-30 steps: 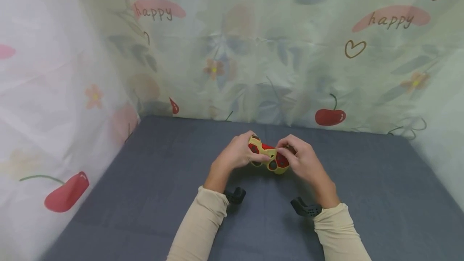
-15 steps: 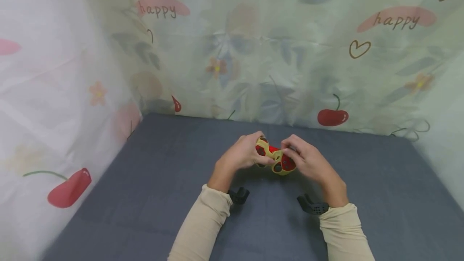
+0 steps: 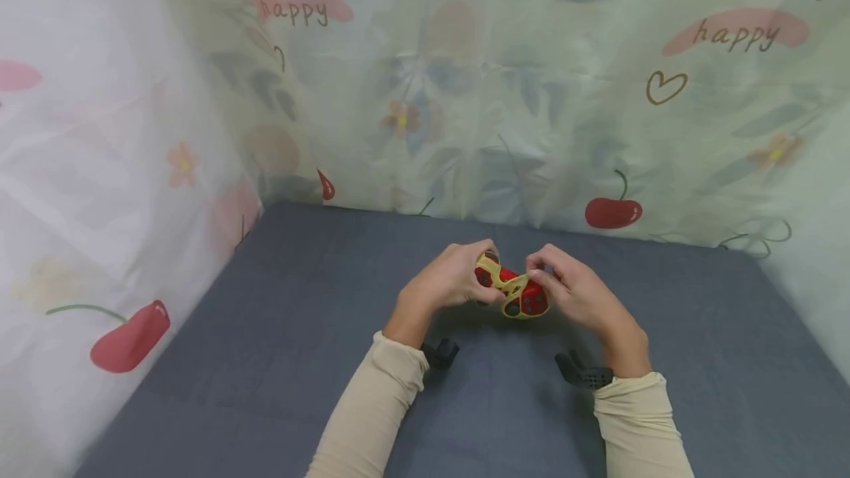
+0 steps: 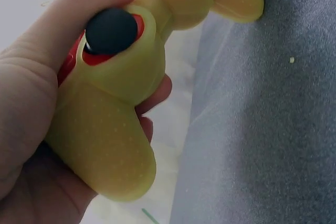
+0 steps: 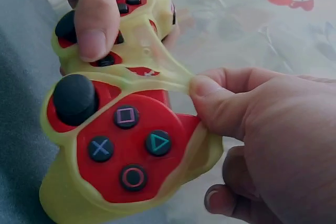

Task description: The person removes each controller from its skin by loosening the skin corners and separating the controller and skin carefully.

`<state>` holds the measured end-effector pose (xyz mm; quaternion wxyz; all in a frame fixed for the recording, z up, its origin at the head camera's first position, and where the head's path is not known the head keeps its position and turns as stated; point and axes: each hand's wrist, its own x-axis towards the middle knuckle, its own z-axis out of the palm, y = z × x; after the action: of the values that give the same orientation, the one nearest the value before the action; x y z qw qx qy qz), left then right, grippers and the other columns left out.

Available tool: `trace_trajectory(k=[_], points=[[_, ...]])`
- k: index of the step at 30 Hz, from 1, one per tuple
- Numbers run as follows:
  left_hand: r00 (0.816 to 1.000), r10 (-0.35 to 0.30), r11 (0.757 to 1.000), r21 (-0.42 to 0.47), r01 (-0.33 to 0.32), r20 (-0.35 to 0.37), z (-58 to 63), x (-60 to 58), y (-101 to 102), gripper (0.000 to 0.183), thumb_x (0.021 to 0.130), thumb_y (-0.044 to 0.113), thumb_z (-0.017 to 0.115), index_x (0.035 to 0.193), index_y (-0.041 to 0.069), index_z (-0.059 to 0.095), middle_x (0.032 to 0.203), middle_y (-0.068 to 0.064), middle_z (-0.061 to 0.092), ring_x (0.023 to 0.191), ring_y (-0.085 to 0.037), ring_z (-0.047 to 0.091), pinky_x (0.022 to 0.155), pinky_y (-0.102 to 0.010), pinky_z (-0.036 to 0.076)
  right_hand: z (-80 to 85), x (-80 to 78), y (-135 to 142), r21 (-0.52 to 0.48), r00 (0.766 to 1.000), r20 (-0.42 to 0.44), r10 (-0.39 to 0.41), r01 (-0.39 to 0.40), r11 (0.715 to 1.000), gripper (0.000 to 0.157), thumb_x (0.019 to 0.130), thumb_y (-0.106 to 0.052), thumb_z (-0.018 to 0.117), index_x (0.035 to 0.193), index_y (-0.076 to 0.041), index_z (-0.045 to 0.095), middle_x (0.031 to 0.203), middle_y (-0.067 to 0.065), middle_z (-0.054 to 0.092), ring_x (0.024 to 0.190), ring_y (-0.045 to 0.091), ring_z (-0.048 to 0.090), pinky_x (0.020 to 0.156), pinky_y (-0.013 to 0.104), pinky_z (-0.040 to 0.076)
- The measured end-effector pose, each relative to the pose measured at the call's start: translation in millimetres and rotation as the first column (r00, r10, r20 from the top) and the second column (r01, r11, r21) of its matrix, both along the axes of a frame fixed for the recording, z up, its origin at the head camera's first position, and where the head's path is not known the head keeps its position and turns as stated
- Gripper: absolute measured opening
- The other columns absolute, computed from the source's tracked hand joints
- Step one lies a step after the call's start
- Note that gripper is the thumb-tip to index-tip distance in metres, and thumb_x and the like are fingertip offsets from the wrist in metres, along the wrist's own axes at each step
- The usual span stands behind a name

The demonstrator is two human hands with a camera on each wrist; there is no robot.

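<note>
A red game controller (image 5: 142,108) with black buttons and thumbsticks sits inside a yellowish, stretchy silicone cover (image 5: 68,182). My left hand (image 3: 448,279) grips its left side, thumb on the front between the sticks. In the left wrist view, the fingers wrap behind the covered handle (image 4: 105,140). My right hand (image 3: 574,290) pinches the cover's upper edge between thumb and forefinger. There the cover is pulled out into a taut strip (image 5: 168,74), away from the red body. The covered right handle hangs free of both hands, above the table.
A dark grey cloth covers the table (image 3: 299,389). Behind it hangs a patterned curtain (image 3: 478,94) with cherries and hearts, and another sheet (image 3: 99,205) stands at the left. Black wrist mounts (image 3: 584,373) stick out below the hands.
Both hands and the controller have shifted slightly rightward in the head view. The right hand has drawn the pinched cover edge further out, and more of the red body shows.
</note>
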<state>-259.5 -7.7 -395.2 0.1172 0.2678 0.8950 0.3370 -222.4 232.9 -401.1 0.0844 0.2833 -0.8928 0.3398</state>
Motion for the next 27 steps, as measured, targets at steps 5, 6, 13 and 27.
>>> trace_trajectory(k=[5,6,13,27], points=[[0.999,-0.032,1.000,0.001,0.032,-0.018,0.0,-3.1,-0.3,0.046,0.084,0.041,0.083,0.118,0.028,0.056,0.091,0.004,0.065,0.074,-0.014,0.063,0.061,-0.027,0.053,-1.3,-3.7,8.5,-0.014,1.000,0.002,0.011,-0.010,1.000,0.004,0.102,-0.012,0.059,0.101,-0.011,0.063,0.090,-0.004,0.051,0.076,0.010,0.045,0.069,0.023,0.040],[0.999,-0.033,0.999,0.000,0.033,-0.020,0.2,-3.5,-0.4,0.046,0.084,0.041,0.083,0.119,0.028,0.056,0.092,0.004,0.065,0.074,-0.014,0.063,0.061,-0.027,0.054,-1.6,-4.5,10.3,-0.021,1.000,-0.002,0.017,-0.017,1.000,0.004,0.102,-0.011,0.059,0.101,-0.010,0.063,0.090,-0.004,0.050,0.076,0.010,0.045,0.069,0.023,0.040],[1.000,-0.017,1.000,0.012,0.016,0.025,-3.3,-7.0,-3.9,0.053,0.082,0.043,0.085,0.125,0.029,0.056,0.094,0.004,0.066,0.077,-0.015,0.063,0.065,-0.030,0.054,-5.7,-5.8,20.4,-0.057,0.999,0.024,0.022,-0.020,0.998,0.004,0.100,-0.007,0.062,0.101,-0.010,0.064,0.091,-0.003,0.053,0.076,0.013,0.048,0.069,0.022,0.043],[0.994,-0.012,0.992,0.126,-0.001,0.109,-21.2,-17.7,-17.5,0.054,0.078,0.045,0.087,0.119,0.029,0.056,0.089,0.002,0.069,0.074,-0.018,0.064,0.065,-0.032,0.053,-15.5,-4.4,25.6,-0.159,0.975,0.220,0.046,-0.011,0.987,0.006,0.103,-0.016,0.060,0.103,-0.015,0.066,0.101,0.000,0.059,0.087,0.020,0.057,0.077,0.026,0.050]])
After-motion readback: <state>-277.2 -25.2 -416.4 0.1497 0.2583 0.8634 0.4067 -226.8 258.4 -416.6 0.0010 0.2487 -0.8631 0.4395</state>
